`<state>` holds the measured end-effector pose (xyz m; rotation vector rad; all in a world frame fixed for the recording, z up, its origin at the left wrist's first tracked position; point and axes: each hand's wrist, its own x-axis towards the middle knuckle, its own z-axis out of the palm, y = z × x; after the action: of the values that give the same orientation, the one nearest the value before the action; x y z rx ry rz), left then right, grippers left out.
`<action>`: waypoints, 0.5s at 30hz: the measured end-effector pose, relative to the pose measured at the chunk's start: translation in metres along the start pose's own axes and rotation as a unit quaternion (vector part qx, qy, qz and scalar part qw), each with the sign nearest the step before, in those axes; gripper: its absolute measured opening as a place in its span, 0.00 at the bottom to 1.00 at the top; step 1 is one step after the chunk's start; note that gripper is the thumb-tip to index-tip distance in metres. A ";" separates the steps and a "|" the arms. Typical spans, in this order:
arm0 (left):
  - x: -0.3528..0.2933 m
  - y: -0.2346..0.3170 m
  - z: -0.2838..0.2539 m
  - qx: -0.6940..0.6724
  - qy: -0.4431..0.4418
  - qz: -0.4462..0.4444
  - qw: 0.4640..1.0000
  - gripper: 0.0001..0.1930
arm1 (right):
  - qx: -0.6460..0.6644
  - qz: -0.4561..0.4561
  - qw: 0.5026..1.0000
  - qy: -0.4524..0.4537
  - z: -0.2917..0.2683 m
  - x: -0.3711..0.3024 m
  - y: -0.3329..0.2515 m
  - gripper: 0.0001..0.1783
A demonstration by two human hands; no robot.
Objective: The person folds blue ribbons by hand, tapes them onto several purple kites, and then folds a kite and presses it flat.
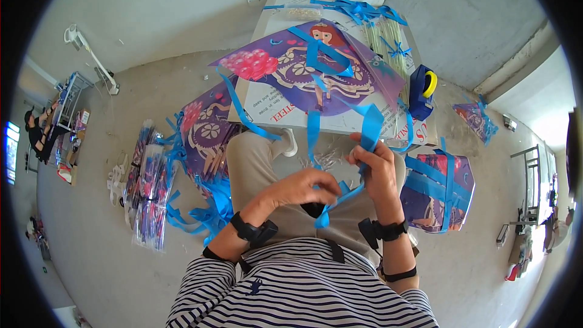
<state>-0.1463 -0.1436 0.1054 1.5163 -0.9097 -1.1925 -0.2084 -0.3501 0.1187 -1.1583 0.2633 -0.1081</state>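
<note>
A purple kite (303, 70) printed with a cartoon figure lies on a low white board (358, 123) in front of my knees. Blue ribbon tails (370, 123) run from it down to my hands. My right hand (376, 167) pinches a blue ribbon strip at its upper part. Just left of it, my left hand (303, 187) grips the lower end of the same strip, near my lap. Both wrists carry black bands.
A blue tape dispenser (422, 90) with a yellow roll sits at the board's right edge, beside thin pale sticks (388, 42). Finished kites are stacked at my left (209, 130) and right (437, 191). Wrapped kite bundles (149, 185) lie on the concrete floor. A person (36, 133) sits far left.
</note>
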 end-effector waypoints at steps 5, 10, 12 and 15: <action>0.019 -0.027 -0.017 -0.324 0.079 0.118 0.935 0.29 | -0.089 0.154 0.975 -0.135 0.012 -0.035 0.005 0.12; 0.045 -0.010 -0.029 -0.431 0.200 0.164 0.864 0.19 | -0.201 0.147 0.957 -0.150 -0.014 -0.019 0.088 0.12; 0.044 0.004 -0.062 -0.423 0.254 0.219 0.842 0.13 | -0.240 0.096 0.955 -0.148 -0.025 -0.006 0.105 0.12; 0.038 0.049 -0.084 -0.346 0.297 0.265 0.850 0.10 | -0.334 0.073 0.928 -0.148 -0.035 0.013 0.117 0.15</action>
<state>-0.0548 -0.1721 0.1476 0.8553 -0.3540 -0.4862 -0.2109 -0.3371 -0.0028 -1.8049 0.1132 0.3132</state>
